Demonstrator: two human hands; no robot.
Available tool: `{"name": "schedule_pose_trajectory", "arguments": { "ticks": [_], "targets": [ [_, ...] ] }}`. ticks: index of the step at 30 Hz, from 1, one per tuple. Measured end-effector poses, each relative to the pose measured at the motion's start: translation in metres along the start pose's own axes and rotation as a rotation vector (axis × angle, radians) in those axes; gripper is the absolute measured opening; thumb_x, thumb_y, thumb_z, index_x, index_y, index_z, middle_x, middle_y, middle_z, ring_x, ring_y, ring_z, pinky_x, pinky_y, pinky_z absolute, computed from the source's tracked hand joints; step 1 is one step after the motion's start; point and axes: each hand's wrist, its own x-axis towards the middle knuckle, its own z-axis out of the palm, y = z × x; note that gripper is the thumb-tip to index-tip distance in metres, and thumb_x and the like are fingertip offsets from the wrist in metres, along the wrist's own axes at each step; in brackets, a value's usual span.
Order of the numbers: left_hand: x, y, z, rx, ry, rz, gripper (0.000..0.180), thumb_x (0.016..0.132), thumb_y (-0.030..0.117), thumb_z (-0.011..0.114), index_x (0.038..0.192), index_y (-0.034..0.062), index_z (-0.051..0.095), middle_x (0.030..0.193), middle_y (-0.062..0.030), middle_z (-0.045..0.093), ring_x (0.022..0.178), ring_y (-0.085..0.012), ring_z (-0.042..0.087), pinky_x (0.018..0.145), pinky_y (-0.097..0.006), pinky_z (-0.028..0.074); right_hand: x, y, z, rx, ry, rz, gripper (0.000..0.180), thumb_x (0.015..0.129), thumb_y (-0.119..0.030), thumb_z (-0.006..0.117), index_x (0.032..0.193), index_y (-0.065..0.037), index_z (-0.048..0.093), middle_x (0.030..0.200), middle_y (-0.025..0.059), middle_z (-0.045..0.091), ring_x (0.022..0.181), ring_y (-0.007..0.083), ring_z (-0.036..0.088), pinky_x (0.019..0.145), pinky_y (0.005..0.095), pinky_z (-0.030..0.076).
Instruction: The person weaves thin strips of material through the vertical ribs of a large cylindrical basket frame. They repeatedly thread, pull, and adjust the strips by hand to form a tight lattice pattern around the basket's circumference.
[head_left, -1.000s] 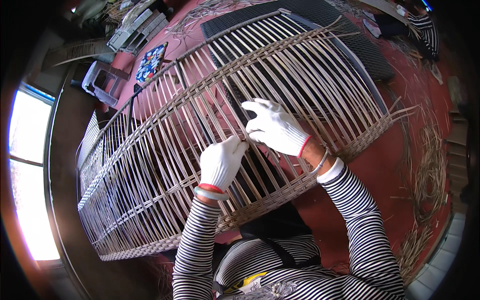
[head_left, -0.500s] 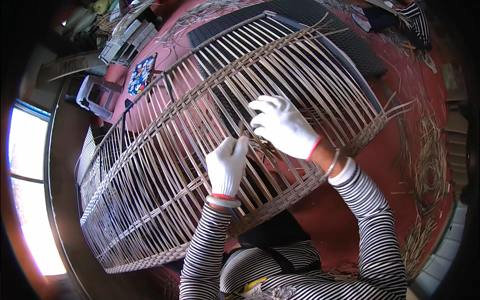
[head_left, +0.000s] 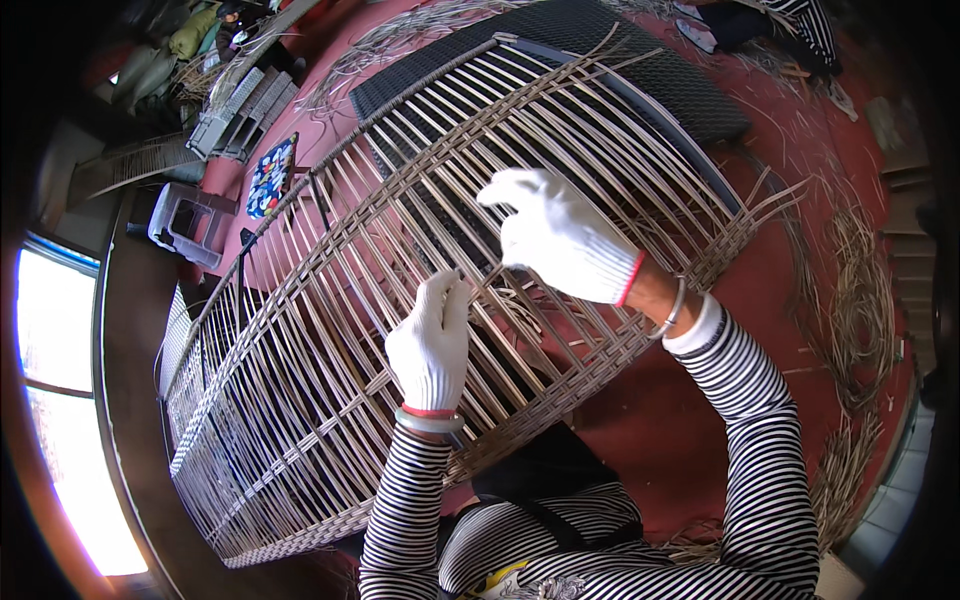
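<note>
A large woven wicker panel (head_left: 400,175) on a dark frame stretches across in front of me, its long strands crossed by braided bands. My left hand (head_left: 430,345), in a white knit glove, is closed in a pinch over the middle strands. A small dark tip shows at its fingertips, seemingly the end of a strand; most of it is hidden. My right hand (head_left: 570,240), gloved likewise, hovers just above the strands to the right, fingers curved and apart from the thumb. Loose strand ends (head_left: 775,200) stick out at the panel's right corner.
Bundles of loose strands (head_left: 860,310) lie on the red floor at right. Behind the panel is a dark woven mat (head_left: 690,90). A patterned stool (head_left: 272,175), a grey plastic crate (head_left: 188,220) and a bright window (head_left: 65,400) are at left. People sit at the far edges.
My left hand has moved slightly down and left, away from the right one. The right hand's fingers have spread from the thumb. The whole view has shifted slightly.
</note>
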Motion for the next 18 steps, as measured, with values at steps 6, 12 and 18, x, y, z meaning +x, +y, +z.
{"name": "schedule_pose_trajectory", "arguments": {
  "ticks": [6, 12, 18],
  "targets": [
    [0.020, 0.016, 0.022, -0.096, -0.254, 0.006, 0.025, 0.102, 0.033, 0.077, 0.102, 0.0080, 0.078, 0.061, -0.0008, 0.068, 0.044, -0.0084, 0.058, 0.043, -0.027, 0.045, -0.008, 0.009, -0.019, -0.450, -0.031, -0.307, 0.010, 0.094, -0.021, 0.078, 0.091, -0.012, 0.079, 0.130, 0.0089, 0.073, 0.117, 0.0223, 0.069, 0.103, 0.0429, 0.058],
    [0.040, 0.023, 0.025, -0.526, -0.329, -0.668, 0.037, 0.106, 0.029, 0.069, 0.085, -0.0004, 0.073, 0.058, -0.0005, 0.060, 0.039, -0.0048, 0.051, 0.036, -0.024, 0.042, -0.006, 0.048, 0.022, -0.715, -0.288, -0.085, 0.038, 0.101, -0.031, 0.070, 0.135, -0.014, 0.071, 0.159, 0.0121, 0.053, 0.145, 0.0316, 0.054, 0.118, 0.0468, 0.047],
    [0.047, 0.013, 0.033, -0.172, -0.540, -0.326, 0.041, 0.109, 0.035, 0.066, 0.085, 0.0032, 0.075, 0.056, -0.0011, 0.060, 0.041, -0.0057, 0.052, 0.041, -0.027, 0.045, 0.002, 0.059, 0.015, -0.407, -0.258, -0.096, 0.034, 0.100, -0.029, 0.069, 0.133, -0.022, 0.073, 0.157, 0.0137, 0.055, 0.143, 0.0344, 0.055, 0.115, 0.0483, 0.049]
  ]
}}
